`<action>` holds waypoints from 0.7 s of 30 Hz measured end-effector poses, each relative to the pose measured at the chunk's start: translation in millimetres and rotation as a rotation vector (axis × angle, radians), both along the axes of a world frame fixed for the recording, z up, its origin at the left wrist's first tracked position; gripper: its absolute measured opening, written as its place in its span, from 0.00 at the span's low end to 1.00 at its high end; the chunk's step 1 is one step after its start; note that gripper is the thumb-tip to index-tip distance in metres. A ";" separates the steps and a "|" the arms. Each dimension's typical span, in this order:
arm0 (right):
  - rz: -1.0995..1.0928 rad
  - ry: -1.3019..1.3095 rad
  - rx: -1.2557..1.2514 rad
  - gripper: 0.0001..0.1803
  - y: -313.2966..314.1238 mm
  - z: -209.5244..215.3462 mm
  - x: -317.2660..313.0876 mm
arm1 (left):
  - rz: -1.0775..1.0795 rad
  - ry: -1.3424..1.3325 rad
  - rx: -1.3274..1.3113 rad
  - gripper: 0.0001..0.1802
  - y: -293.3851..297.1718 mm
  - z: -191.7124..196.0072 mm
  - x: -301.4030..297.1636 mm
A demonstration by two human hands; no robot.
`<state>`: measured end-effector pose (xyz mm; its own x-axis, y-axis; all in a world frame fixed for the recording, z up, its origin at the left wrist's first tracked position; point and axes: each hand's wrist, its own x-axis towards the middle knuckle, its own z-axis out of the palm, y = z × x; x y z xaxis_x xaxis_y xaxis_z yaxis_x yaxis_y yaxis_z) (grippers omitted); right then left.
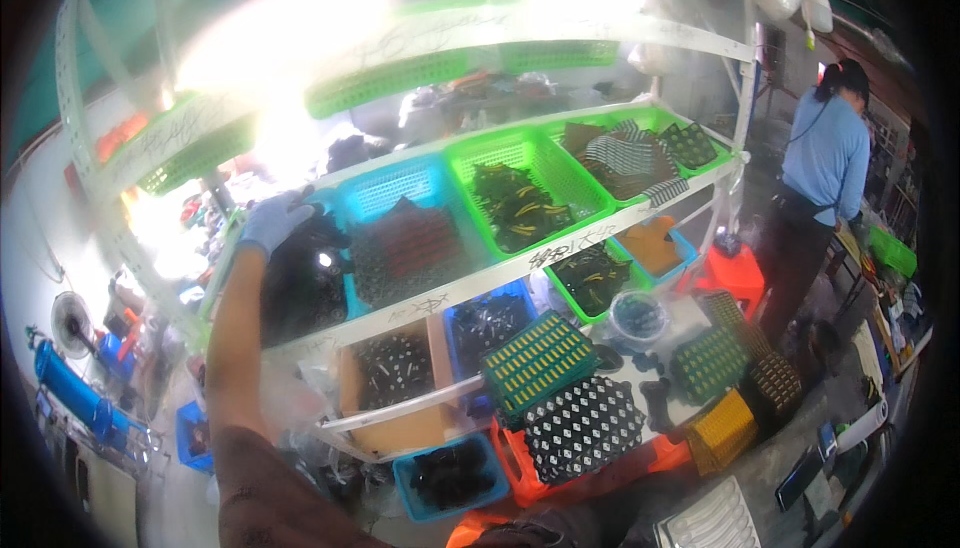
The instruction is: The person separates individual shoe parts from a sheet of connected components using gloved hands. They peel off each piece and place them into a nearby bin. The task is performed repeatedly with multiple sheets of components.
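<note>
The white metal shelving rack (600, 238) fills the view ahead of you, its shelves tilted down toward you so that every basket shows its contents at a glance and anything in them slides forward within reach. Your left hand (272, 220), in a pale blue-grey glove, is stretched up and out to the rack's left end. It rests on a bulky black bag or bundle (300, 283) that sits at the shelf's near corner. The fingers look curled loosely over its top edge, but the glare from the lamps above washes out the detail, so I cannot tell whether you actually have a grip on it or only touch it.

Just to the right of that hand is a blue basket (395, 193) of dark parts, then, farther right, a green basket (520, 163) holding dark pieces with yellow marks, and a second green basket (655, 143) of flat striped pieces at the far end. Below your forearm, on the lower shelf, a brown box (385, 418) and a smaller blue bin (480, 323) hold more dark parts. Flat trays, a green and yellow one (538, 363) and a black and white one (583, 428), lie stacked loosely well to the lower right of your hand, propped on the bins.

Your right hand is not in view. Another person in a blue top (828, 158) stands far off to the right, turned away.
</note>
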<state>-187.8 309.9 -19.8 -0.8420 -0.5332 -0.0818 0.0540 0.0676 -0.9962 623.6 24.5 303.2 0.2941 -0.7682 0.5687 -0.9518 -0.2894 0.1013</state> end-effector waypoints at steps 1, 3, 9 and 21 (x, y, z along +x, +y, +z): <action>-0.006 -0.004 0.000 0.15 1.6 -0.5 0.1 | -0.064 -0.089 -0.188 0.23 4.5 1.5 -21.1; -0.023 -0.008 -0.001 0.15 6.6 -3.0 0.8 | -0.184 0.024 -0.518 0.17 14.0 0.6 -68.7; -0.073 -0.012 0.000 0.15 30.6 -14.2 -1.6 | -0.772 0.401 -0.336 0.14 45.9 -105.1 -275.6; -0.090 -0.402 0.034 0.16 66.7 56.6 64.0 | -1.415 0.852 0.723 0.34 99.9 -360.8 -631.1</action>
<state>-123.8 376.5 36.8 -0.7824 -0.4501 -0.4305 0.4460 0.0775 -0.8917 -7.4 124.4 -57.6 -0.7341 -0.6714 0.1017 -0.2500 0.4065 0.8788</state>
